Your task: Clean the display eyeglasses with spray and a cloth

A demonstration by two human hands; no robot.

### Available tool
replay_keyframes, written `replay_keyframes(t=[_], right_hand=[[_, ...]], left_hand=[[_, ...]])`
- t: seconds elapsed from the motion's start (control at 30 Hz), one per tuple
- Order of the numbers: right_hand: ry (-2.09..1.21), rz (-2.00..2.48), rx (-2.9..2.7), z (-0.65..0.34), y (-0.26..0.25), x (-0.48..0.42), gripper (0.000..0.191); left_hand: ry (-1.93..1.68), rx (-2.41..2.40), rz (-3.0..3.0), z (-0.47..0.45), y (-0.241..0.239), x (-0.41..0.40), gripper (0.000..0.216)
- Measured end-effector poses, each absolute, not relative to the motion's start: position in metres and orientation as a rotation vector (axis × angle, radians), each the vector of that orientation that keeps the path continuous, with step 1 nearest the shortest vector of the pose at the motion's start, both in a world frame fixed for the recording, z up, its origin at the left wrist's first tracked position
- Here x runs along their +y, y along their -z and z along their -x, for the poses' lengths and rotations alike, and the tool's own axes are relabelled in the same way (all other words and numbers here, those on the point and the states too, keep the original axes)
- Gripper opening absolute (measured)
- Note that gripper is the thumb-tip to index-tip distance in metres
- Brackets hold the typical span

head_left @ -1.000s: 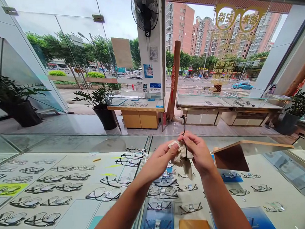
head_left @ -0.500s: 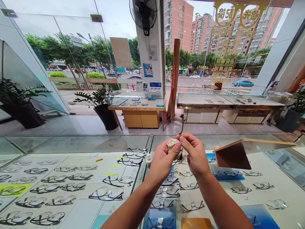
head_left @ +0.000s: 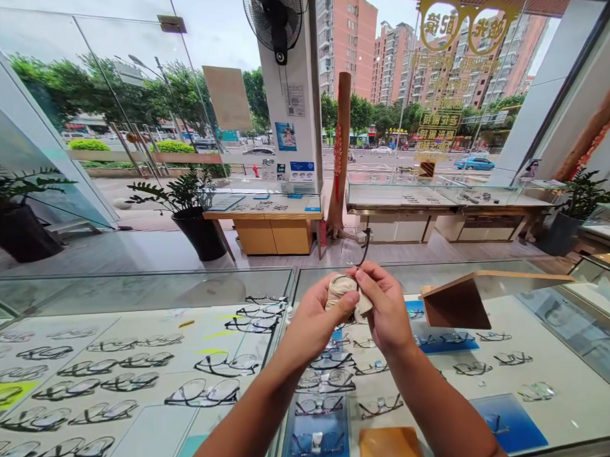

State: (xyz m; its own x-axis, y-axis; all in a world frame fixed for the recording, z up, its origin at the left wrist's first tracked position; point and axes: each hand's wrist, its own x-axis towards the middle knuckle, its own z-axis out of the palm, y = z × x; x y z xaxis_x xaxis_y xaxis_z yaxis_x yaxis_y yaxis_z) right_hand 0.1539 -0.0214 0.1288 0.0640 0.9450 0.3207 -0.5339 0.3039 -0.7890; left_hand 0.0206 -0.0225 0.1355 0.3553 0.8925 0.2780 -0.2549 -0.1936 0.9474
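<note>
Both my hands meet above a glass display counter [head_left: 137, 288]. My left hand [head_left: 315, 318] is closed round a beige cloth [head_left: 340, 288], its thumb pressing the cloth. My right hand [head_left: 385, 306] pinches a pair of glasses [head_left: 356, 250] whose clear lens and dark frame stick up above my fingers; the cloth wraps the lower part of the glasses. Under the glass lie rows of spectacles [head_left: 205, 390].
A tilted wooden-backed mirror [head_left: 462, 299] stands on the counter to the right of my hands. A brown pad [head_left: 390, 445] lies near the front edge. Beyond are other display counters [head_left: 272, 223], potted plants [head_left: 194, 209], a pillar with a fan [head_left: 275, 16] and shop windows.
My hands have stayed together, working the cloth over the glasses; the hanging cloth end got gathered up into my left hand. The view shifted slightly to the right.
</note>
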Motion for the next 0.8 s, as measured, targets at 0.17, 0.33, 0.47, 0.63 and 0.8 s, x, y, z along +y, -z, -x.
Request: replay_keyframes(t=[0.17, 0.33, 0.47, 0.63, 0.8], right_hand=[[-1.184, 0.521, -1.056, -0.155, -0.127, -0.025, 0.017], [-1.202, 0.526, -0.978, -0.158, -0.13, -0.025, 0.017], [-1.233, 0.547, -1.024, -0.158, -0.132, -0.027, 0.019], [-1.222, 0.55, -1.028, -0.158, -0.13, -0.025, 0.018], [-1.24, 0.559, -0.996, -0.16, -0.13, -0.022, 0.021]], left_hand=[[-1.326, 0.741, -1.417, -0.022, -0.137, -0.023, 0.05], [-1.041, 0.599, -1.497, -0.009, -0.147, -0.022, 0.046], [-1.2, 0.684, -1.467, -0.015, -0.14, -0.019, 0.046], [-1.22, 0.708, -1.476, -0.015, -0.138, -0.014, 0.054], [-1.003, 0.583, -1.464, -0.005, -0.142, -0.013, 0.051]])
